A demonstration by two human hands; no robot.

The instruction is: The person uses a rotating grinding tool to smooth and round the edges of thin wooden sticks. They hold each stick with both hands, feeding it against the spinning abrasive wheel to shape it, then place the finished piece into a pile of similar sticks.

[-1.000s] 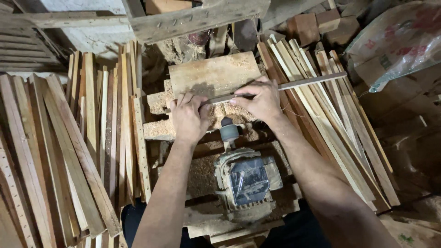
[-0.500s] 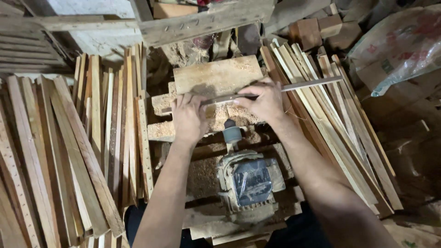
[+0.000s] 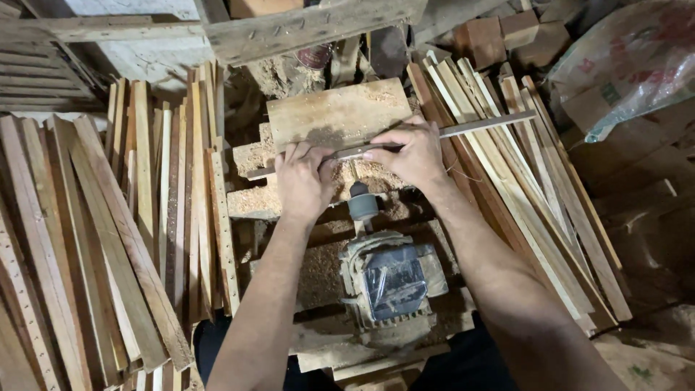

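My left hand and my right hand both press on one long thin wooden strip that lies across a sawdust-covered wooden work block. The strip runs from under my left fingers out to the right, over a pile of slats. Just below my hands a grey motor shaft rises from an electric motor covered in dust. The part of the strip between my hands is mostly hidden by my fingers.
Stacks of long wooden slats lie on the left and on the right. A heavy wooden beam crosses the top. A plastic-wrapped bag sits at the upper right, with wood blocks beside it.
The strip has slid a little to the left under my hands, so less of it sticks out on the right. Both hands keep their hold.
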